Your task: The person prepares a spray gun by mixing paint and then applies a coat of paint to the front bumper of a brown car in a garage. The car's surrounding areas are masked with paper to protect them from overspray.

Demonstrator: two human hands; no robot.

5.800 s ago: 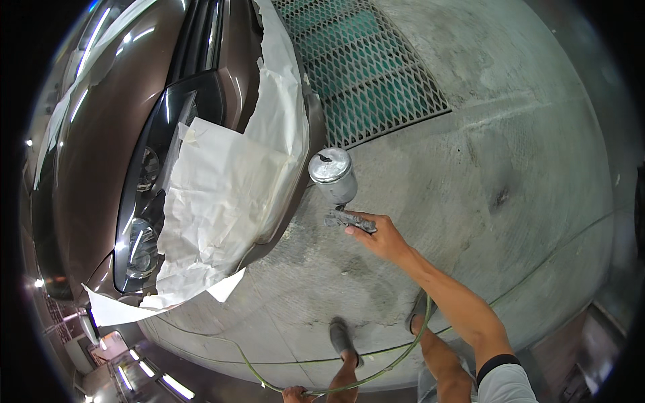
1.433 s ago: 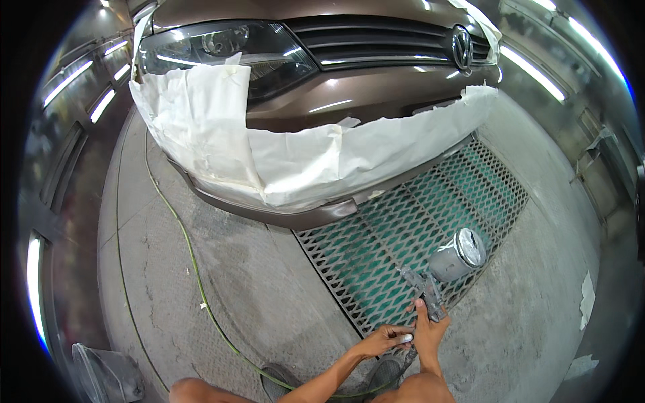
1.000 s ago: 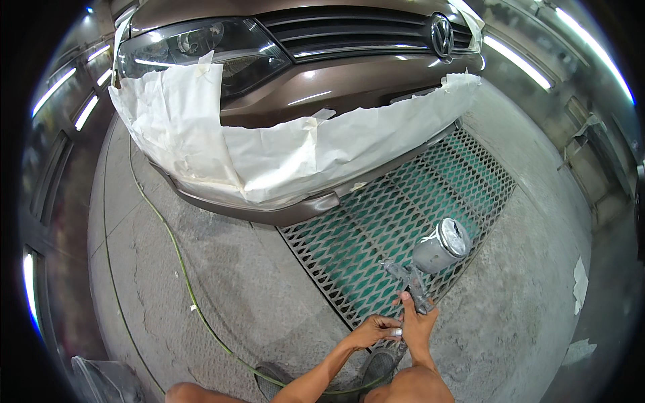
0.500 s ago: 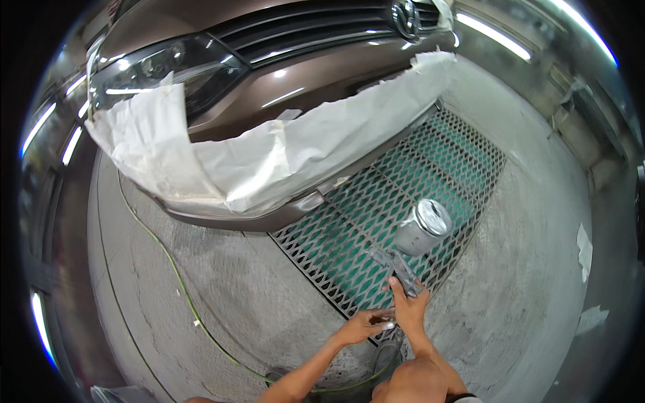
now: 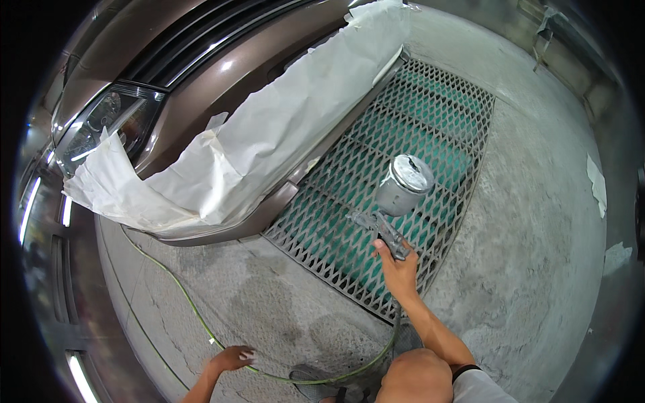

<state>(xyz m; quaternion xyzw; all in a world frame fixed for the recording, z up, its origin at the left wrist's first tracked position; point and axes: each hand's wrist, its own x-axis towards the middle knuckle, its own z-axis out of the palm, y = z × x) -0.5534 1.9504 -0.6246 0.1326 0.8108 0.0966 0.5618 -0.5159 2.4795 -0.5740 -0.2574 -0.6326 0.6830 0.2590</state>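
My right hand (image 5: 399, 267) is wrapped round the handle of a grey, paint-stained spray gun (image 5: 384, 234). On top of the gun sits a silver paint cup (image 5: 405, 185) with a lid, held above the floor grating. The gun's nozzle end points left, toward the car bumper. A dark hose (image 5: 396, 319) hangs below the right hand. Lower left, my left hand (image 5: 232, 358) is loosely bent, its fingers a little apart, with nothing plainly in it. Beneath its fingers runs a thin green air hose (image 5: 188, 302); whether they touch it is unclear.
A brown car (image 5: 195, 101) stands at the upper left, its lower bumper draped in white masking paper (image 5: 269, 127). Beside it, a metal floor grating (image 5: 336, 208) covers green material. The green hose loops across the concrete floor (image 5: 531, 269). Torn paper (image 5: 596, 187) lies at the right.
My left hand has left the right hand's side and moved to the lower left. The spray gun, still in my right hand, sits slightly higher and further left. The view has turned rightward.
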